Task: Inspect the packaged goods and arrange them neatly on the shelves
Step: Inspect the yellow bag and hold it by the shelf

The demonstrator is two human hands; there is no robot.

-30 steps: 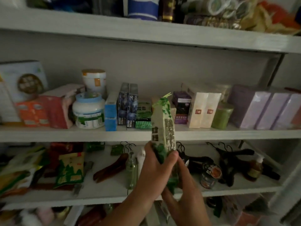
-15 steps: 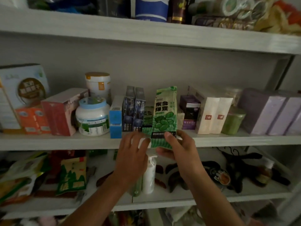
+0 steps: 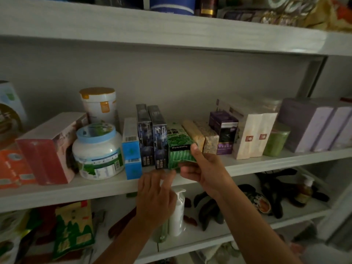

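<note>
Orange box (image 3: 11,166): far left of the middle shelf (image 3: 95,187), touching the red box.
Red box (image 3: 43,155): lies lengthwise, one end facing out, just left of the tub.
Tub (image 3: 97,149): white with a blue lid, upright; a taller white pot (image 3: 99,107) with an orange lid stands behind it.
Blue box (image 3: 131,149): upright at the shelf's front edge, between the tub and the dark boxes.
Dark boxes (image 3: 160,138): two, upright, side by side, touching the packet's left edge.
Left hand (image 3: 154,199): below the shelf edge and holding nothing, in front of a white pump bottle (image 3: 178,212) on the lower shelf.
Left fingers (image 3: 167,178): loosely spread and only slightly bent; the forefinger reaches up to the packet's lower left corner, and I cannot tell if it touches.
Packet (image 3: 178,141): green, in the gap between the dark boxes and the tan blocks, top leaning back, lower end at the shelf's front edge.
Right hand (image 3: 205,168): grips the packet's lower right corner.
Right thumb (image 3: 196,151): pressed on the packet's front by its right edge; the other fingers curl under its bottom end, so the grip is narrow.
Tan blocks (image 3: 202,134): two, tilted back, just right of the packet.
Purple box (image 3: 223,130): upright beside the blocks.
White boxes (image 3: 251,134): a pair, touching each other.
Green jar (image 3: 277,140): between the white boxes and the lilac boxes (image 3: 312,124).
</note>
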